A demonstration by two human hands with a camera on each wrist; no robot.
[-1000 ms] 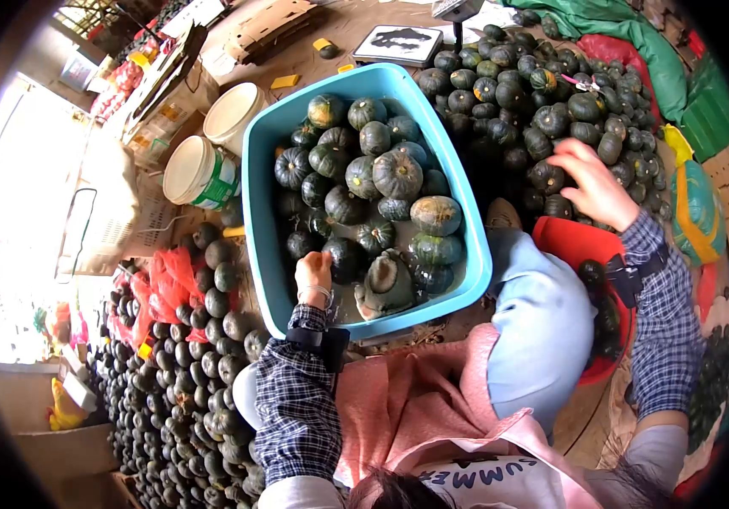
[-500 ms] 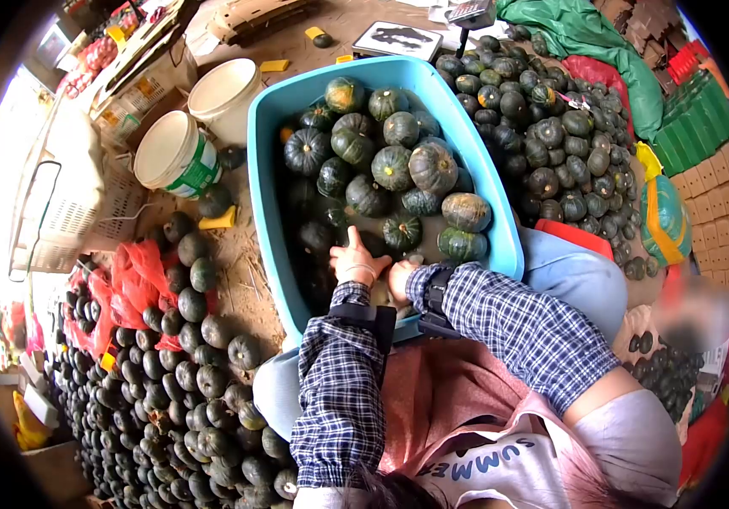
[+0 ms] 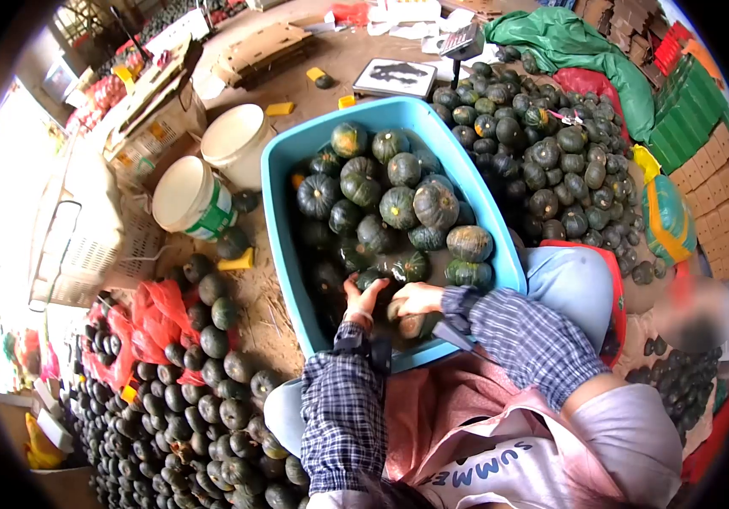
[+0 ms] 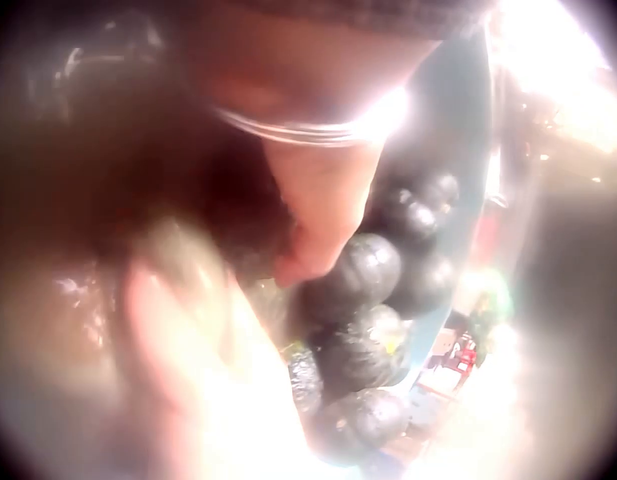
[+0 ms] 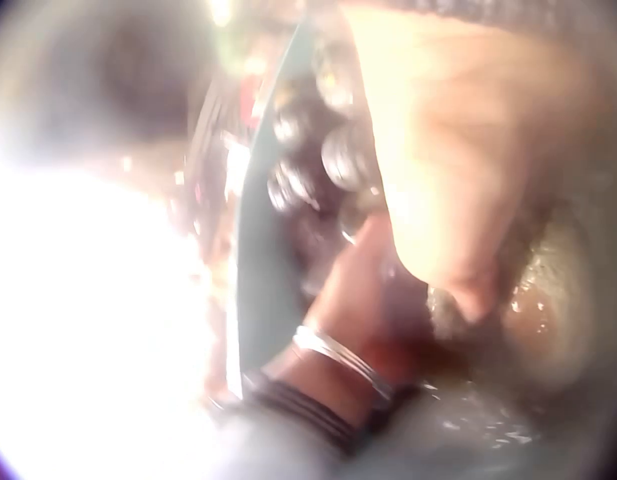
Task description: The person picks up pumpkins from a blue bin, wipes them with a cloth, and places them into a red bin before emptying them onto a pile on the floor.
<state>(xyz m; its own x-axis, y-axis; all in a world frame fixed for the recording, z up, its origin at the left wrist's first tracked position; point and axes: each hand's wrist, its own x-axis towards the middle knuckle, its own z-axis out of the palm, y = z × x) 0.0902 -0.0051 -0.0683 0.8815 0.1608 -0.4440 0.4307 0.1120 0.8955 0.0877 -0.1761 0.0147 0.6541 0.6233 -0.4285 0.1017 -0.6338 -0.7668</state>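
In the blue tub [image 3: 281, 246], dark green squashes [image 3: 397, 208] lie in murky water. The left hand [image 3: 364, 299] holds a small dark squash [image 3: 371, 278] near the tub's front end, thumb and fingers at its sides. Just right of it, the right hand [image 3: 418, 299] has its fingers curled at a brownish-green, cloth-like piece [image 3: 419, 325], low in the water. Both wrist views are blurred; the left one shows the left hand [image 4: 323, 215] over the squashes, and the right one shows the right hand [image 5: 448, 190] bent downward. The fingertips are partly hidden.
Squash piles lie left [image 3: 212, 407] and right [image 3: 568, 161] of the tub. White buckets [image 3: 182, 195] stand at its left, a flat scale [image 3: 396, 77] behind it. A red basin [image 3: 617, 297] is beside the right knee, a green-blue bundle [image 3: 668, 220] farther right.
The right hand has come from the right-hand pile into the tub beside the left hand. The left hand has moved right, and a small dark squash now shows between its fingers.
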